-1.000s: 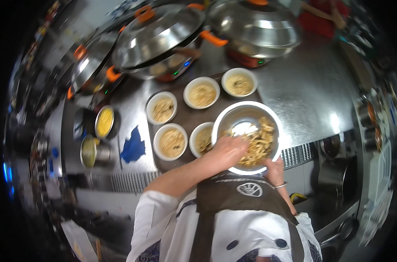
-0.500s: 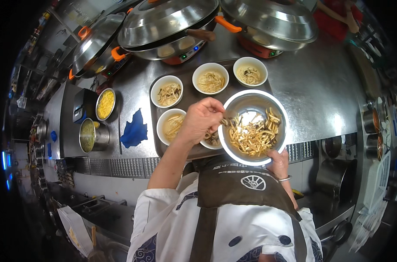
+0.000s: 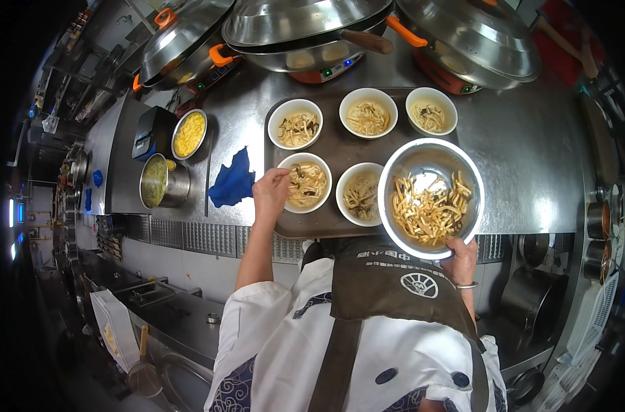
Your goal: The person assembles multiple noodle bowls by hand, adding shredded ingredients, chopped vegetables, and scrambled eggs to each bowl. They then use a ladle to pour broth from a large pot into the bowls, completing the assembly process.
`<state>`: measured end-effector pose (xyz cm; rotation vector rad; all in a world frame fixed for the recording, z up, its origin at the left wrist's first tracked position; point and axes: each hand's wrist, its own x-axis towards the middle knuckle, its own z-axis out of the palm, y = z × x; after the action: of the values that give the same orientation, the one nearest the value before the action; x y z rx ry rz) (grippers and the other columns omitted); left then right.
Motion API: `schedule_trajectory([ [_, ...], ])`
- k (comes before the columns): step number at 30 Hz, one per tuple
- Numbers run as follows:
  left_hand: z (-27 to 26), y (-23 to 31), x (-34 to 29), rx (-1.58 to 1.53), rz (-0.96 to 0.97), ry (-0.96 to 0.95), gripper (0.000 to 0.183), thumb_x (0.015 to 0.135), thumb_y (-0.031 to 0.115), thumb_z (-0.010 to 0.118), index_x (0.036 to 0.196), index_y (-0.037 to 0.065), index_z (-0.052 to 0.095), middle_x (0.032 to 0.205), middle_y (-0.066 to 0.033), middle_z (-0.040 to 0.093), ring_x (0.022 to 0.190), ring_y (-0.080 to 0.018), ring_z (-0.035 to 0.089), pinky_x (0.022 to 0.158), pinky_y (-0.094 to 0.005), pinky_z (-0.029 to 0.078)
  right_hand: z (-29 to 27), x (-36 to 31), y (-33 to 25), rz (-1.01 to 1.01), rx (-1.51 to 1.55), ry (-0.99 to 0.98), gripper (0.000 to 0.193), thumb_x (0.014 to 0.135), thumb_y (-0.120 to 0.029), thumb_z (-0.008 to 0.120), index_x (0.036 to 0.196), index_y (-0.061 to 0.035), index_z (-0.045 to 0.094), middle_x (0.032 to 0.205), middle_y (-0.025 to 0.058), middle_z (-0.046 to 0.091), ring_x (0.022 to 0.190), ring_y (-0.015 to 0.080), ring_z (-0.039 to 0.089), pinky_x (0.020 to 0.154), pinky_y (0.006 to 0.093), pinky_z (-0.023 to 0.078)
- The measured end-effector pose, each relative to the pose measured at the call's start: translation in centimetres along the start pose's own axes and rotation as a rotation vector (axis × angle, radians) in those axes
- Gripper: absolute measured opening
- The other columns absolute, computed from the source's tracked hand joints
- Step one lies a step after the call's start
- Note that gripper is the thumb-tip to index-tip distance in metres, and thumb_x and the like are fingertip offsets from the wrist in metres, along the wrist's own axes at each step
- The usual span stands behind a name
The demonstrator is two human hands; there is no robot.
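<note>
My left hand (image 3: 271, 194) is at the left rim of the front-left white bowl (image 3: 326, 199), fingertips pinched together over its food. Whatever lies between them is too small to make out. Pale and brown strips, which look like mushrooms, sit in this bowl. My right hand (image 3: 459, 258) grips the near rim of a steel mixing bowl (image 3: 476, 206), tilted toward me and partly filled with mushroom strips (image 3: 429, 213). The steel bowl overhangs the right end of a brown tray (image 3: 326, 150). Several white bowls with similar strips stand on the tray, in two rows.
Large lidded woks (image 3: 305, 24) on burners line the back, with orange handles and a wooden handle jutting forward. To the left lie a blue cloth (image 3: 231, 180), a bowl of yellow food (image 3: 190, 134), a steel pot (image 3: 177, 184) and a black box (image 3: 154, 132). Another person's arm (image 3: 587, 58) shows far right.
My left hand has moved from the steel bowl's left rim leftward to the front-left white bowl. Darker strips now show in that bowl. The whole view has shifted, and my right hand keeps its grip.
</note>
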<state>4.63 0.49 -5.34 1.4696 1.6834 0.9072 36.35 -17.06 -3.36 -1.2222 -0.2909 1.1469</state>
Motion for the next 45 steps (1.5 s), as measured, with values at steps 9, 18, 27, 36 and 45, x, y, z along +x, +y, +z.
schedule_trajectory([
  [9,1.5,0.5,-1.8,0.256,0.16,-0.078,0.014,0.076,0.008,0.059,0.089,0.002,0.058,0.078,-0.0113,0.059,0.064,-0.0166,0.059,0.059,-0.027,0.046,0.5,0.4,0.0,-0.024,-0.009,0.007,0.035,0.069,0.006,0.048,0.104,0.0068,0.049,0.092,0.0105,0.058,0.08,0.0175,0.055,0.071,0.0268,0.045],
  [18,5.6,9.1,-10.3,-0.628,-0.175,-0.65,0.043,0.084,0.008,0.048,0.123,0.002,0.031,0.099,-0.0103,0.054,0.072,-0.0147,0.058,0.056,-0.0248,0.05,2.4,0.8,-1.7,-0.035,-0.094,-0.236,0.037,0.07,0.004,0.049,0.107,0.0066,0.045,0.098,0.0098,0.056,0.086,0.0153,0.052,0.077,0.026,0.042],
  [27,-1.9,2.8,-5.1,-1.0,-0.365,-0.112,0.039,0.077,0.001,0.046,0.115,0.001,0.037,0.097,-0.0135,0.056,0.069,-0.0202,0.06,0.048,-0.0278,0.05,8.6,1.8,-0.2,0.026,-0.186,-0.591,0.055,0.088,-0.027,0.046,0.131,-0.0032,0.023,0.106,0.0188,0.055,0.089,0.028,0.058,0.061,0.0307,0.052],
  [36,-10.4,-7.6,5.0,-0.974,-0.484,0.196,0.036,0.078,-0.003,0.041,0.113,-0.003,0.037,0.098,-0.0189,0.054,0.07,-0.0248,0.058,0.046,-0.03,0.048,10.2,1.4,1.4,0.118,-0.163,-0.589,0.04,0.088,-0.017,0.046,0.123,0.0004,0.037,0.1,0.0223,0.056,0.084,0.0276,0.06,0.061,0.0313,0.052],
  [45,-17.0,-8.2,3.3,-1.011,-0.289,0.213,0.039,0.074,-0.006,0.042,0.113,-0.007,0.039,0.107,-0.019,0.052,0.092,-0.0275,0.056,0.074,-0.0404,0.051,12.4,1.4,3.6,0.162,-0.134,-0.518,0.035,0.088,-0.012,0.045,0.119,0.0019,0.041,0.097,0.0217,0.057,0.081,0.0263,0.06,0.06,0.0307,0.053],
])
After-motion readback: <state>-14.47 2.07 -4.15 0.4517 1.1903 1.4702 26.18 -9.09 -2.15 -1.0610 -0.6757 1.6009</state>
